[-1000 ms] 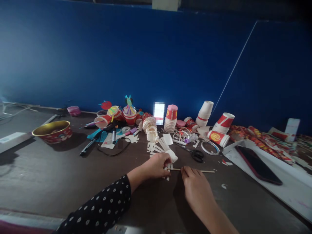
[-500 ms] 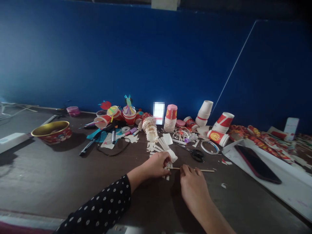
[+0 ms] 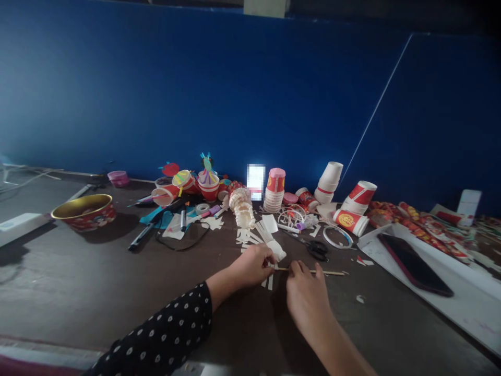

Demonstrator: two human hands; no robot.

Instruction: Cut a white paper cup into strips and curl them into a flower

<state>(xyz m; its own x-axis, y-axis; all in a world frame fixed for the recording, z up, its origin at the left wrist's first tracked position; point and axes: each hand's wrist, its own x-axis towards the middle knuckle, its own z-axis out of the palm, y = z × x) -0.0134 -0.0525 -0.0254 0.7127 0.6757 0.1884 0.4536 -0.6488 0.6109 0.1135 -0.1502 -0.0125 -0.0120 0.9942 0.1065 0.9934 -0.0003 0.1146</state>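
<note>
Two bare hands are ours, and parts of both are hard for us to read. The left fingertips cover one end of the thin wooden stick (image 3: 332,273), and our right fingers hide a stretch of its middle. Some of the white paper strips (image 3: 270,283) run under our left hand (image 3: 254,265), so we cannot follow their full length. Behind that hand, we see only part of a white rounded piece (image 3: 278,251). The bright upright panel (image 3: 255,180) at the back is pixelated, and the bottom edge cuts off our right forearm and dotted sleeve (image 3: 164,329).

Our left hand is curled, thumb and fingers drawn close together at the strips and the stick's end; we cannot tell whether they pinch. Our right hand (image 3: 307,292) lies palm down with bent fingers over the stick, slightly parted; its grip is hidden from us too. The stick lies crosswise just above the counter (image 3: 97,292) or on it, its far end showing past our right hand.

Beyond our right hand we have black-handled scissors (image 3: 318,249), and farther right a dark phone (image 3: 415,263) in a white tray (image 3: 469,308). Well to our left sits a red bowl (image 3: 88,220) with a gold inside.
</note>
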